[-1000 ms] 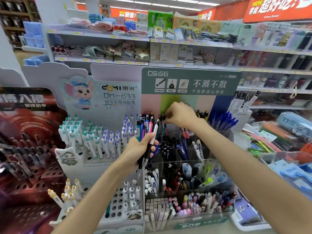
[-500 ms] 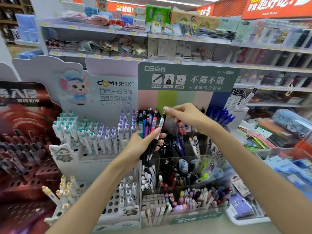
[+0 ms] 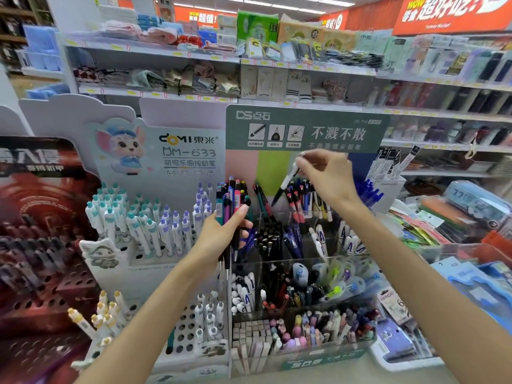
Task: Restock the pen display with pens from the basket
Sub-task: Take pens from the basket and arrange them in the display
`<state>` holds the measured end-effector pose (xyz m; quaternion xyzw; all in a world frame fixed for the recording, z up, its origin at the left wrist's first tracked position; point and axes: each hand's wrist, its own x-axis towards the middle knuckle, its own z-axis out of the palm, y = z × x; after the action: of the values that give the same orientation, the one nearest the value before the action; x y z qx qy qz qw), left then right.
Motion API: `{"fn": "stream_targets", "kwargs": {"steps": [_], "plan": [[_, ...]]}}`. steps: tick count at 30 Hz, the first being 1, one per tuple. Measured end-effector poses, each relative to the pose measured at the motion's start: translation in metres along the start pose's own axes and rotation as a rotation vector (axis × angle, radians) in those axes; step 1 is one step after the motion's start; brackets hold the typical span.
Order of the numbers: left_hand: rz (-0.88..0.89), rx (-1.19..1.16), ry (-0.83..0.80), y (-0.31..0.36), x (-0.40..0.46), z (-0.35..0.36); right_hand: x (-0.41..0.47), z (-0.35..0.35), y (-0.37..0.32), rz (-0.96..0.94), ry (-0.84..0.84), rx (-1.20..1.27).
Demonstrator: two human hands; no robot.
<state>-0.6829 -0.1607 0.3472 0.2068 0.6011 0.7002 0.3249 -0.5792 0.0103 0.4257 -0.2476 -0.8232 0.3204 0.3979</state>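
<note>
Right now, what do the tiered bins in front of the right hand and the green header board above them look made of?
Tiered bins: clear glossy plastic, likely acrylic; the pens show through the walls. Green header board: apparently matte printed cardboard, flat and without glare.

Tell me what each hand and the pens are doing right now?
Left hand: grips a bunch of pens.
Bunch of pens: upright, fanned out in the left hand.
Right hand: pinches one pen by its top.
Single pen: tilted, tip down, above the clear display.
Clear display: compartments hold many pens.
White display: some holes filled, some bare.
</note>
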Motion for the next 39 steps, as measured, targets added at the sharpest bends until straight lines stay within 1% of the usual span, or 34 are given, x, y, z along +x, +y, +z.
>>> {"fn": "stream_targets", "kwargs": {"steps": [2,4,7,9,11,14,16,20,21,23,25,26,27,28,30,31,34,37,39], "plan": [[-0.005,0.009,-0.020,0.000,0.000,-0.001,0.000,0.014,0.005,-0.090,-0.102,-0.211],[-0.015,0.019,-0.033,-0.001,-0.001,-0.001,0.003,0.025,0.008,-0.136,-0.175,-0.349],[-0.046,0.021,-0.036,0.000,-0.001,-0.002,0.012,0.036,0.007,-0.067,-0.312,-0.466],[-0.058,0.038,-0.046,0.000,-0.001,-0.003,0.020,0.041,0.004,0.008,-0.357,-0.503],[-0.060,0.047,-0.073,0.000,-0.001,-0.003,0.025,0.047,0.001,0.046,-0.382,-0.556],[-0.058,0.032,-0.104,0.000,-0.002,-0.001,0.026,0.059,0.002,0.037,-0.405,-0.595],[-0.055,0.006,-0.111,0.000,-0.001,0.001,0.025,0.065,0.005,0.007,-0.368,-0.610],[-0.060,-0.062,-0.123,0.001,0.001,0.001,0.022,0.068,0.002,-0.092,-0.337,-0.801],[-0.057,-0.063,-0.124,0.002,0.001,0.002,0.022,0.067,0.001,-0.104,-0.334,-0.806],[-0.045,-0.060,-0.122,0.003,-0.001,0.002,0.019,0.062,0.000,-0.106,-0.283,-0.704],[-0.027,-0.046,-0.120,0.003,-0.001,0.003,0.011,0.054,-0.002,-0.083,-0.176,-0.496],[-0.013,-0.045,-0.120,0.003,-0.002,0.003,0.006,0.049,-0.004,-0.040,-0.154,-0.364],[0.002,-0.052,-0.121,0.003,-0.001,0.004,0.002,0.044,-0.008,0.034,-0.178,-0.237],[0.016,-0.057,-0.121,0.002,-0.001,0.005,-0.003,0.038,-0.012,0.128,-0.253,-0.134],[0.030,-0.059,-0.131,0.003,0.000,0.010,-0.013,0.028,-0.018,0.288,-0.447,-0.028],[0.030,-0.073,-0.142,0.003,0.001,0.013,-0.016,0.025,-0.019,0.316,-0.496,0.005],[0.034,-0.120,-0.167,0.002,0.004,0.021,-0.019,0.017,-0.014,0.303,-0.447,0.119],[0.050,-0.144,-0.139,0.003,0.007,0.023,-0.016,0.009,-0.012,0.367,-0.411,0.298],[0.047,-0.169,-0.104,0.004,0.010,0.021,-0.010,-0.001,-0.011,0.383,-0.319,0.418]]}}
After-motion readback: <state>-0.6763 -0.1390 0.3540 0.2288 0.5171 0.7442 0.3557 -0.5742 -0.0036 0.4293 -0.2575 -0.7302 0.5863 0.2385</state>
